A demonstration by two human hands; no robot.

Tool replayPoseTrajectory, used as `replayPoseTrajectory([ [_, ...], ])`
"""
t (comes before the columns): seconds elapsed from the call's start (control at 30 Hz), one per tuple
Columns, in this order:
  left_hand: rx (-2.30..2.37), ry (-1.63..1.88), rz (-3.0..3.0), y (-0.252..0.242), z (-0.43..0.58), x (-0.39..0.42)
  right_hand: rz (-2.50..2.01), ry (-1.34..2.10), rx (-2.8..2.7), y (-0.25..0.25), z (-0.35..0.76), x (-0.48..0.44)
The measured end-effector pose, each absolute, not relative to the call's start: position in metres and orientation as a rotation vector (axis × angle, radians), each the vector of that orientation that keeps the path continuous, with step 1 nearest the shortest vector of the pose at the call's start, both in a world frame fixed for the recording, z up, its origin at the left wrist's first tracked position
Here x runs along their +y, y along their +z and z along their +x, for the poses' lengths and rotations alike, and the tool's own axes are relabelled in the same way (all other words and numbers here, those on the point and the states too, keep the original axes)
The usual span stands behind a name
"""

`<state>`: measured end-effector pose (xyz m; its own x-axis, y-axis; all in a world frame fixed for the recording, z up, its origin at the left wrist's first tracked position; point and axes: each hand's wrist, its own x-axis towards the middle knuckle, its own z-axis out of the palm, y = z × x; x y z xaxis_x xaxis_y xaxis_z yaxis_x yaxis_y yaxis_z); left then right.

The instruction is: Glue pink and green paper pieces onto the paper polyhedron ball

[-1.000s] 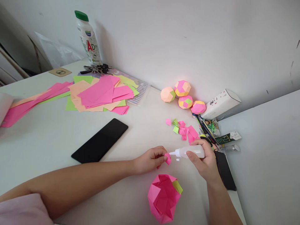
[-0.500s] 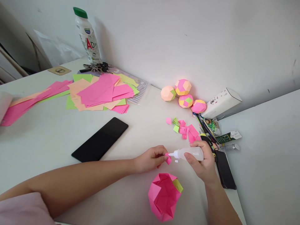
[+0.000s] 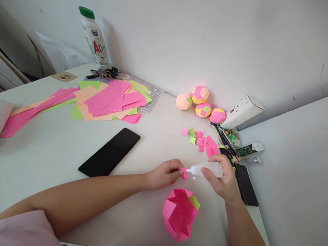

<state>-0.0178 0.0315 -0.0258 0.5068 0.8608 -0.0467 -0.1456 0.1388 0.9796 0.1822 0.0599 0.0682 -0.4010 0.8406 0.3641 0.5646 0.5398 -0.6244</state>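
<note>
Pinching a small pink paper piece [image 3: 183, 175] by its edge between thumb and fingers, the left hand [image 3: 165, 175] leaves most of the paper exposed, probably so the nozzle has a clear face to meet. The right hand [image 3: 227, 177] grasps a white squeeze bottle [image 3: 212, 168], laid nearly level with its tip at the paper; whether the two actually touch is too fine to tell. Such a sideways grip likely allows a light squeeze while keeping the tip steady. A tiny white cap [image 3: 194, 178] lies just below the bottle, presumably off to free the nozzle.

Nearer the body, an open pink paper shell [image 3: 167, 222] rests on the tabletop [image 3: 151, 147], its hollow facing up, which seems to keep its jagged rim within easy reach. Loose folded pieces [image 3: 200, 142] sit beyond the bottle, apparently close by for picking up singly. Finished-looking paper balls [image 3: 217, 116] stand against the wall [image 3: 164, 44], perhaps to stop them rolling.
</note>
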Motion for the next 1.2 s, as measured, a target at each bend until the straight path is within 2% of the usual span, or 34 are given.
replayPoseTrajectory([
  [1.2, 0.726, 0.828, 1.259, -0.0243, -0.0173, 0.0313, -1.076, 0.549, -2.112, 0.0651, 0.1823, 0.0570],
])
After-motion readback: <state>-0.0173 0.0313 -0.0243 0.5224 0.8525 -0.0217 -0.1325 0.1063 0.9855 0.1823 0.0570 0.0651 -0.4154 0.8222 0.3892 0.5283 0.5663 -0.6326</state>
